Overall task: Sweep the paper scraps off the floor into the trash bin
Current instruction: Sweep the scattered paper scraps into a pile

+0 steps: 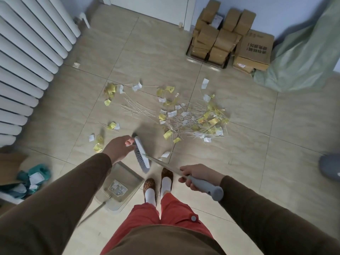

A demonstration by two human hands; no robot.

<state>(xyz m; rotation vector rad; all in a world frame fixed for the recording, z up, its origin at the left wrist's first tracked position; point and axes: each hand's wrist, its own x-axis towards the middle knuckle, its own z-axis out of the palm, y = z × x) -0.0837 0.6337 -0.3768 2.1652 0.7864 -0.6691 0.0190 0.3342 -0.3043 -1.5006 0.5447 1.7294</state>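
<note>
Yellow and white paper scraps (193,118) lie mixed with thin sticks in a loose pile on the tiled floor ahead of my feet. Smaller clusters of scraps (110,90) lie farther left, and a few scraps (97,143) sit near my left hand. My right hand (195,174) grips the grey handle of a broom (207,187). The broom head (141,156) hangs just above the floor, blurred, and my left hand (118,148) holds its far end with the fingers. A beige dustpan (127,188) lies on the floor under the broom head, beside my left foot.
A white radiator (27,57) runs along the left wall. Stacked cardboard boxes (230,43) and a green sack (303,57) stand at the back right. A box with a teal bag and paper (27,179) sits at the lower left. A grey object (330,168) pokes in at the right edge.
</note>
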